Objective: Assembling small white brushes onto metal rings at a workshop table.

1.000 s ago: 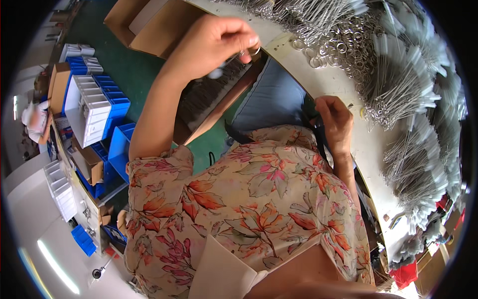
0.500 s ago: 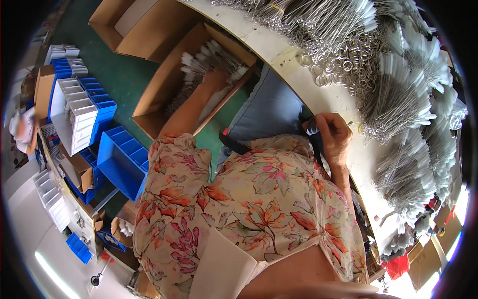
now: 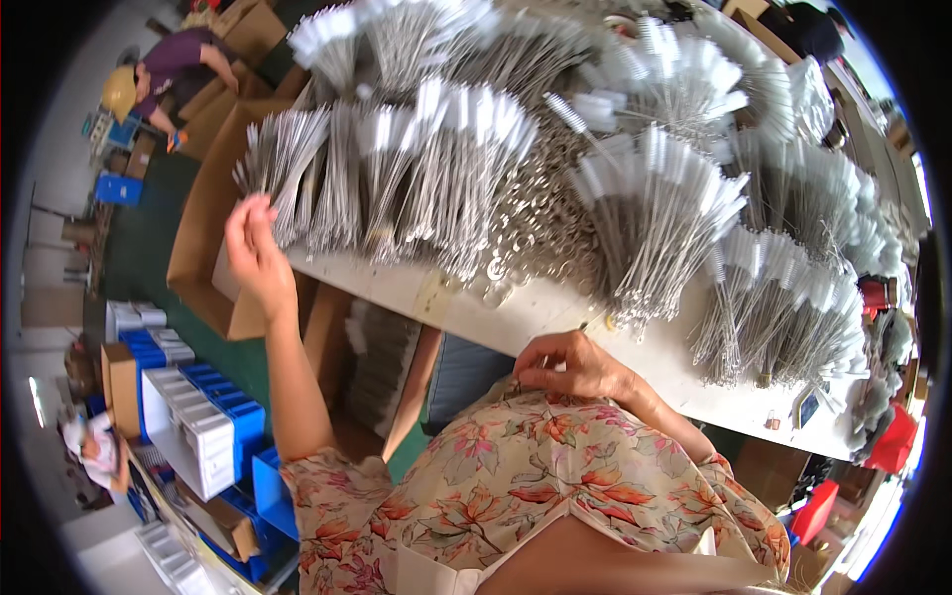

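Observation:
My left hand is raised at the left end of the table. Its fingers are stretched out, with nothing visible in them, close to a bundle of thin wire-handled brushes with pale bristles. Whether the fingertips touch the wires I cannot tell. Down at the table's near edge, in front of my shirt, is my right hand, fingers curled in; anything inside is hidden. More brush bundles lie in rows, and a heap of metal rings sits among them.
An open cardboard box stands left of the table. Below the table edge, another box holds brushes. Blue and white bins are stacked at the left. A person in a purple top bends over boxes at the far left.
My left hand has come out of the box of brushes and up beside the table's bundles. The view has swung toward the table. My right hand stays near the table's edge, fingers curled.

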Action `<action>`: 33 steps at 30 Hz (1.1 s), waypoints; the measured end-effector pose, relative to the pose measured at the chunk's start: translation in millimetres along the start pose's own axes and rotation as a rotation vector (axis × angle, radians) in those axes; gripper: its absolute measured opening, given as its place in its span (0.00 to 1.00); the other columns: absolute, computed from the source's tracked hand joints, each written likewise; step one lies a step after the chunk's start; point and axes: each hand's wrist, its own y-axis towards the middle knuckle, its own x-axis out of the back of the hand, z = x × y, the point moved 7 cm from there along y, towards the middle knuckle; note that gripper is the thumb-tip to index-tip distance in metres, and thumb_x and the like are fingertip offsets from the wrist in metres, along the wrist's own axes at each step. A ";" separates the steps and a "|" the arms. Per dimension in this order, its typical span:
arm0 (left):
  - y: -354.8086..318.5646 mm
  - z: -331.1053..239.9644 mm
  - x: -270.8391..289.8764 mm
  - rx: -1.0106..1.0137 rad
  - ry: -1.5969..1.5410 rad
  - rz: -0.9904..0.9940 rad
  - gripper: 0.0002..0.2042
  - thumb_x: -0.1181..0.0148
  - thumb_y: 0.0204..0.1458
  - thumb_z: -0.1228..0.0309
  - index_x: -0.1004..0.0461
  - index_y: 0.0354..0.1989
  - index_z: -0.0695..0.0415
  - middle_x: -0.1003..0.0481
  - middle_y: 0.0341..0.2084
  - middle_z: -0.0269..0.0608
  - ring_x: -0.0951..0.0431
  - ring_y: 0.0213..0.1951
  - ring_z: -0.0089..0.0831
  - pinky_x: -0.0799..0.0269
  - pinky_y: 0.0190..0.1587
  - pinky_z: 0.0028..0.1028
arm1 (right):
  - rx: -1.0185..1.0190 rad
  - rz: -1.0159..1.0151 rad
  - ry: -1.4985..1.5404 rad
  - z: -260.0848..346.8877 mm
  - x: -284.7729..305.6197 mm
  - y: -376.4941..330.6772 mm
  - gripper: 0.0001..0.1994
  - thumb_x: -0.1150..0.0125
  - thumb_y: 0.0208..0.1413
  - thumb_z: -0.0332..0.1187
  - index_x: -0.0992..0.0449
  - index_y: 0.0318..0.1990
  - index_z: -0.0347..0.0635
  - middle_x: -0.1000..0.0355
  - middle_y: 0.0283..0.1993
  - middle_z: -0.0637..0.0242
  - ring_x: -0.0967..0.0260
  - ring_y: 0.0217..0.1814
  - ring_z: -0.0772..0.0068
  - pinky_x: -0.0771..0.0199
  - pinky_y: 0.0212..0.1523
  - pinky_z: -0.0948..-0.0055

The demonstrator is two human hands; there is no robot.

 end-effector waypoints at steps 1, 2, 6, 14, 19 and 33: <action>22.3 -24.3 -38.9 -0.029 -0.035 0.076 0.10 0.51 0.57 0.71 0.29 0.40 0.65 0.26 0.37 0.41 0.26 0.36 0.26 0.31 0.39 0.23 | 0.218 0.003 -0.077 11.5 5.8 -7.3 0.08 0.42 0.52 0.32 0.24 0.38 0.39 0.27 0.34 0.66 0.30 0.33 0.75 0.28 0.34 0.75; 42.3 -50.4 -75.7 -0.112 -0.007 0.198 0.09 0.50 0.56 0.71 0.28 0.41 0.62 0.25 0.36 0.41 0.25 0.36 0.26 0.31 0.39 0.23 | 0.267 -0.002 -0.080 15.9 11.6 -15.5 0.08 0.42 0.52 0.31 0.24 0.37 0.39 0.27 0.34 0.65 0.29 0.33 0.75 0.28 0.34 0.76; 111.4 -56.9 -193.0 -0.352 0.348 0.564 0.08 0.47 0.52 0.71 0.26 0.38 0.57 0.23 0.33 0.40 0.23 0.36 0.29 0.30 0.39 0.25 | 0.261 -0.123 -0.035 32.0 40.3 -49.6 0.07 0.41 0.50 0.29 0.24 0.37 0.37 0.27 0.35 0.64 0.29 0.35 0.74 0.28 0.35 0.76; 182.5 34.6 -277.8 -0.168 1.042 0.532 0.18 0.44 0.45 0.51 0.25 0.34 0.53 0.24 0.35 0.44 0.25 0.40 0.44 0.30 0.40 0.40 | 0.268 -0.493 0.346 -22.3 101.1 -116.9 0.07 0.38 0.49 0.27 0.25 0.35 0.34 0.28 0.34 0.64 0.29 0.37 0.75 0.29 0.39 0.76; 174.6 56.1 -302.4 -0.159 1.016 0.487 0.14 0.47 0.49 0.57 0.25 0.37 0.51 0.24 0.36 0.44 0.24 0.40 0.42 0.30 0.40 0.38 | 0.254 -0.592 0.321 -8.8 137.5 -143.6 0.08 0.38 0.49 0.28 0.26 0.35 0.33 0.28 0.33 0.64 0.30 0.36 0.76 0.29 0.38 0.77; 85.7 -6.0 -400.8 -0.185 0.674 1.050 0.13 0.41 0.45 0.61 0.24 0.26 0.60 0.25 0.25 0.53 0.24 0.30 0.44 0.31 0.37 0.36 | 0.070 -1.093 -0.543 74.0 360.8 -135.8 0.08 0.43 0.49 0.33 0.24 0.32 0.37 0.27 0.22 0.66 0.30 0.25 0.77 0.30 0.29 0.77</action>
